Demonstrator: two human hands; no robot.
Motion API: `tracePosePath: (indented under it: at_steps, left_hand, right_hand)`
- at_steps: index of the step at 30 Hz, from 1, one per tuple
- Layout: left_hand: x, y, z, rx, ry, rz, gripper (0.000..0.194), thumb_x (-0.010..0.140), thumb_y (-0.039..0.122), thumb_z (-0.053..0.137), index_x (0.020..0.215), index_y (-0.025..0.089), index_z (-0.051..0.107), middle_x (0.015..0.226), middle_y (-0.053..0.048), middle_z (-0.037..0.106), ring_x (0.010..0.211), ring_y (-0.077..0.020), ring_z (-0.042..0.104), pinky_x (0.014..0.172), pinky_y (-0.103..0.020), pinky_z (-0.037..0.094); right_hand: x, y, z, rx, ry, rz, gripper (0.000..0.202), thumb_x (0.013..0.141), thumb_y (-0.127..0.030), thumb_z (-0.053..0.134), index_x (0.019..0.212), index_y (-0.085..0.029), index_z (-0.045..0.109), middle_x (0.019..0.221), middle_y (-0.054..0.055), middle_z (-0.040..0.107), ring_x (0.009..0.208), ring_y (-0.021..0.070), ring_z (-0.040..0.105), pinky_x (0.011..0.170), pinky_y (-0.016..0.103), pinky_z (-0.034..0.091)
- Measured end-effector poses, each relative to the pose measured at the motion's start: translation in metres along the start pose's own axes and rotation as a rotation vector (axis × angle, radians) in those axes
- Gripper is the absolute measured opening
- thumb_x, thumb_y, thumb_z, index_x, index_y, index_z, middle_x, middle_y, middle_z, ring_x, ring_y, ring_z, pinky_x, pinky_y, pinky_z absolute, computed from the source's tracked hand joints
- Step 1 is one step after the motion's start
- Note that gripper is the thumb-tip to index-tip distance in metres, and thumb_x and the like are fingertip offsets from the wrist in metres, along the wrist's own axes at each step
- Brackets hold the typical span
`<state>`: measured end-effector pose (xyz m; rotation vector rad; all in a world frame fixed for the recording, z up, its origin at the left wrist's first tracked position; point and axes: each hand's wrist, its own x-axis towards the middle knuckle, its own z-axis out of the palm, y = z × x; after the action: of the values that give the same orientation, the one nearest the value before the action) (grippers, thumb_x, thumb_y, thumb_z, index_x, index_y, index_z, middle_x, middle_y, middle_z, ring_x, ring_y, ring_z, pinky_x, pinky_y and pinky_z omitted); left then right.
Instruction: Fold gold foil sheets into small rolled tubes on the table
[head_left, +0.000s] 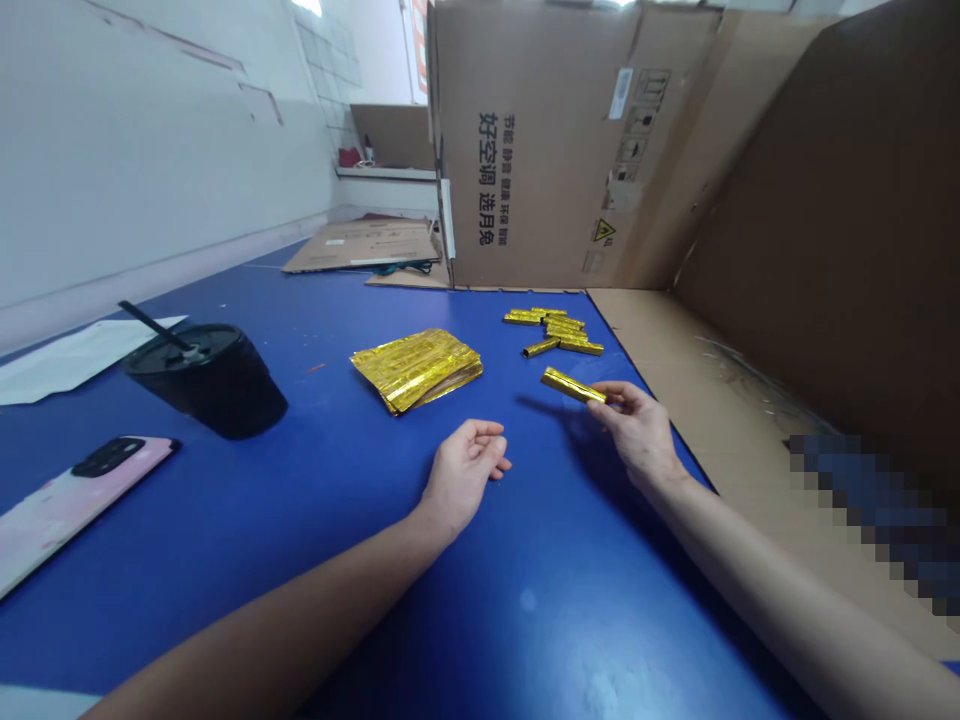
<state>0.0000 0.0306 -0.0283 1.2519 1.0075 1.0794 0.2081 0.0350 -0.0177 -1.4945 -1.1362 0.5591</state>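
Viewed remotely, I note the right hand pinching a gold roll above the table, the left hand loosely open, several rolls apparently finished beyond, and the stacked sheets left flat.

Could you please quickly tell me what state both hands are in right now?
Left hand: fingers loosely curled, nothing visibly held; whether fully closed cannot be told.
Right hand: closed on one end of a slim, shiny gold roll.
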Motion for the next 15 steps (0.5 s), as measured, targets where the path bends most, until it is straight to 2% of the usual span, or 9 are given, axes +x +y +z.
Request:
tracePosePath:
  at_steps: [3,5,9,12,15]
  left_hand:
    - [0.0,-0.002,0.0,0.034,-0.013,0.016,0.028,0.07,0.033,0.058,0.087,0.011,0.051,0.073,-0.002,0.057,0.057,-0.0095,0.056,0.052,-0.021,0.043]
    - [0.0,-0.004,0.0,0.056,-0.026,0.026,0.027,0.072,0.032,0.057,0.088,0.011,0.051,0.073,-0.002,0.056,0.058,-0.0094,0.056,0.052,-0.021,0.043]
    - [0.0,-0.006,0.001,0.072,-0.034,0.028,0.026,0.074,0.032,0.055,0.089,0.011,0.05,0.07,-0.001,0.054,0.058,-0.0093,0.055,0.053,-0.021,0.043]
    - [0.0,-0.006,0.002,0.067,-0.027,0.022,0.026,0.074,0.032,0.055,0.089,0.011,0.051,0.073,-0.001,0.054,0.058,-0.0094,0.055,0.052,-0.021,0.043]
    - [0.001,-0.008,0.003,0.052,-0.023,0.014,0.027,0.073,0.032,0.056,0.09,0.012,0.051,0.074,-0.001,0.053,0.058,-0.0093,0.055,0.052,-0.021,0.043]
  right_hand:
    - [0.027,0.006,-0.002,-0.156,-0.001,0.022,0.026,0.062,-0.031,0.06,0.084,-0.016,0.061,0.053,-0.007,0.044,0.045,0.0086,0.039,0.045,0.023,0.032]
    - [0.048,0.011,-0.002,-0.28,0.003,0.059,0.02,0.063,-0.026,0.059,0.08,-0.016,0.062,0.049,-0.007,0.043,0.043,0.0089,0.039,0.045,0.024,0.031]
    - [0.082,0.018,0.005,-0.519,0.02,0.141,0.013,0.063,-0.019,0.063,0.076,-0.017,0.063,0.053,-0.003,0.052,0.054,0.0138,0.051,0.054,0.027,0.037]
    - [0.098,0.017,0.02,-0.634,-0.014,0.193,0.015,0.071,-0.024,0.062,0.084,-0.016,0.062,0.074,0.002,0.061,0.072,0.0181,0.057,0.066,0.032,0.043]
    - [0.111,0.015,0.039,-0.69,-0.054,0.214,0.027,0.083,-0.03,0.051,0.106,-0.016,0.054,0.106,0.006,0.056,0.089,0.0183,0.056,0.074,0.038,0.047]
